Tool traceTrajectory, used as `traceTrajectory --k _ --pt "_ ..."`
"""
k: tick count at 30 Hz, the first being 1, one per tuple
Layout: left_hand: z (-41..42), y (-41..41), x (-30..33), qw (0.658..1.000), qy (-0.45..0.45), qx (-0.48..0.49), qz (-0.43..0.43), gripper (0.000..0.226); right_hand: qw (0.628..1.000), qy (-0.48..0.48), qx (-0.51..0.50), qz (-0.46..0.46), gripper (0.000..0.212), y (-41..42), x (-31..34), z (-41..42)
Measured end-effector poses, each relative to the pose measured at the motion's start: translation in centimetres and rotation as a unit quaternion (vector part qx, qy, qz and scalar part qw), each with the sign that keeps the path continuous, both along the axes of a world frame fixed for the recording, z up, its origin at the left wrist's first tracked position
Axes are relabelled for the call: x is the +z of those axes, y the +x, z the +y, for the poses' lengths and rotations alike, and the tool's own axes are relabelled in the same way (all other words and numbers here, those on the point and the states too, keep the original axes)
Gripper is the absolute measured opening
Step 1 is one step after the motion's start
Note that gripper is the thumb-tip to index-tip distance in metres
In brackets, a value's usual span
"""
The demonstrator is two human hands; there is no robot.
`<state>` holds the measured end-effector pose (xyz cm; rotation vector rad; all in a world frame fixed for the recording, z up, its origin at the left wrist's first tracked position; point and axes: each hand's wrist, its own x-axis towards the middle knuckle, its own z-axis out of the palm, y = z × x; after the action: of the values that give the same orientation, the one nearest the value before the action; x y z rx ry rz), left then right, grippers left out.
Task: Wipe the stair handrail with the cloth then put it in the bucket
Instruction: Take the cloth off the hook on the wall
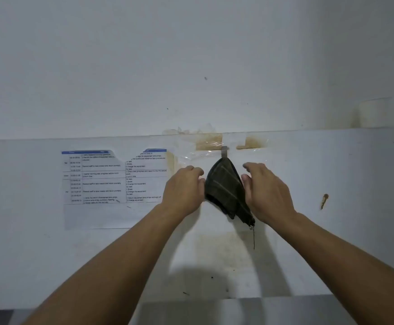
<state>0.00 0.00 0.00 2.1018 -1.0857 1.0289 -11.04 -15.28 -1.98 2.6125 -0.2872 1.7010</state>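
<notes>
A dark green cloth with thin pale stripes hangs from a small metal hook on the white wall, a loose thread dangling below it. My left hand touches the cloth's left edge with curled fingers. My right hand is at the cloth's right edge, thumb against it and fingers spread. Neither hand clearly grips the cloth. No handrail or bucket is in view.
A printed schedule sheet is taped to the wall left of the cloth. Yellowed tape patches sit around the hook. A white cup stands on the ledge at the upper right. A grey surface lies below.
</notes>
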Motion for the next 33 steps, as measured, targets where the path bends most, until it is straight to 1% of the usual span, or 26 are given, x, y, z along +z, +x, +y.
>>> traceTrajectory --k 2,7,11,13,15,17,18,19,21,25,28,31,33 --pt "-0.9 0.3 0.2 0.999 -0.027 -0.009 0.035 0.025 0.998 0.059 0.010 0.000 0.031 0.7 -0.1 -0.7" --pt "-3.1 0.5 0.3 0.991 -0.061 -0.027 0.118 0.021 0.989 0.144 0.024 0.033 0.030 2.7 -0.5 -1.7" --pt "-4.4 0.8 0.4 0.979 -0.109 -0.026 0.169 0.027 0.980 0.190 0.043 0.027 0.035 3.6 -0.4 -2.0" --pt "-4.9 0.6 0.5 0.973 -0.112 -0.043 0.196 0.028 0.975 0.213 0.056 0.026 0.038 3.9 -0.2 -2.0" --pt "-5.2 0.3 0.6 0.967 -0.110 -0.066 0.219 0.024 0.965 0.249 0.080 0.028 0.039 4.2 0.1 -2.0" --pt "-5.3 0.2 0.7 0.959 -0.118 -0.076 0.245 0.015 0.951 0.288 0.107 0.038 0.033 4.4 0.5 -1.9" --pt "-5.2 0.1 0.9 0.956 -0.125 -0.076 0.256 0.010 0.944 0.307 0.116 0.042 0.027 4.5 0.8 -1.9" --pt "-5.2 0.0 1.0 0.953 -0.133 -0.077 0.262 0.008 0.938 0.320 0.125 0.044 0.018 4.5 0.9 -1.9" --pt "-4.9 -0.2 1.4 0.948 -0.141 -0.081 0.275 0.010 0.929 0.340 0.141 0.041 0.002 4.5 1.1 -2.0" --pt "-4.1 -0.5 2.4 0.938 -0.161 -0.105 0.290 0.010 0.914 0.364 0.172 0.047 0.003 4.5 1.1 -2.0" --pt "-3.3 -0.9 3.5 0.920 -0.202 -0.121 0.312 0.003 0.897 0.392 0.203 0.016 0.005 4.1 1.5 -1.8" --pt "-1.8 -1.6 4.9 0.906 -0.223 -0.138 0.332 0.007 0.879 0.415 0.231 -0.035 0.006 3.4 2.7 -1.5" --pt "-0.4 -2.1 5.7 0.907 -0.226 -0.144 0.326 0.009 0.879 0.407 0.242 -0.052 0.006 3.0 3.6 -1.1"
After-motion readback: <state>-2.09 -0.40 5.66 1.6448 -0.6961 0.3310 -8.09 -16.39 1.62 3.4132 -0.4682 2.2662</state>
